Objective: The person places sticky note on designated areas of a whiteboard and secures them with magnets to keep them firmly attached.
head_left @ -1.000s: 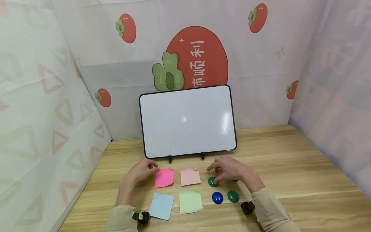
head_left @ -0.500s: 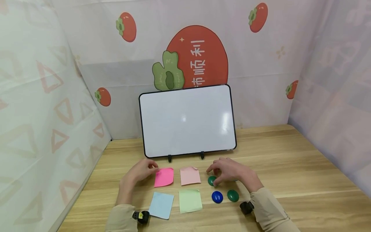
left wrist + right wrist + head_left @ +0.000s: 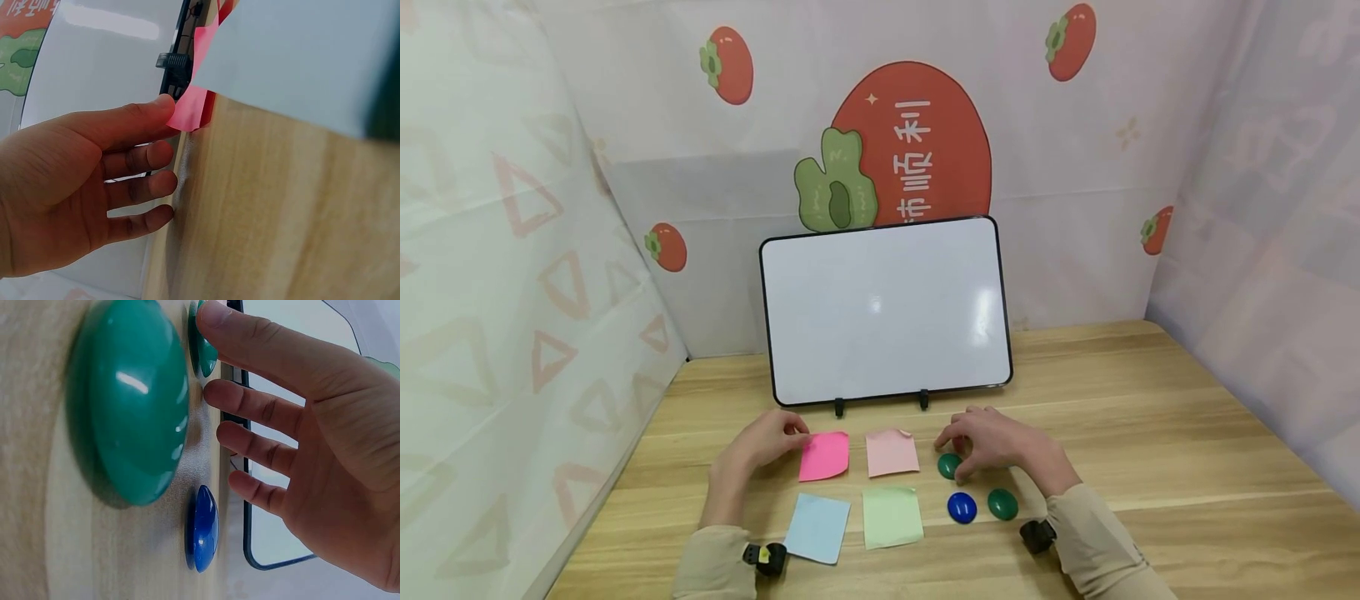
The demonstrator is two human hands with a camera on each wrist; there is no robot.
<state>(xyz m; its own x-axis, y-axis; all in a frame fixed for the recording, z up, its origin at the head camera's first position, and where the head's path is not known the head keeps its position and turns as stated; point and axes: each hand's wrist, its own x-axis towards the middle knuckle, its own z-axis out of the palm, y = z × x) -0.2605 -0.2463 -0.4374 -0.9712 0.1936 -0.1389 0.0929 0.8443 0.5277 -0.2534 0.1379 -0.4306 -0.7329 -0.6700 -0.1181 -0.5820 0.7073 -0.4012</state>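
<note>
In the head view my left hand (image 3: 769,438) pinches the upper left corner of a bright pink sticky note (image 3: 826,457). Thumb and forefinger meet at the edge of that note (image 3: 189,112) in the left wrist view, the other fingers loosely bent. My right hand (image 3: 1000,440) hovers over the domed round magnets, its fingers spread and relaxed. The thumb tip is right at the edge of a green magnet (image 3: 949,466); the forefinger stays apart beyond it. Under this hand lies a blue magnet (image 3: 205,530), hidden in the head view.
Nearer me lie a second blue magnet (image 3: 962,507) and another green magnet (image 3: 1003,504). A pale pink note (image 3: 892,453), a light green note (image 3: 892,518) and a light blue note (image 3: 817,529) lie on the wooden table (image 3: 1150,467). Behind them leans a black-framed whiteboard (image 3: 887,317).
Both hands keep almost the same place and pose. The sliver of blue magnet seen earlier below the right hand is now hidden.
</note>
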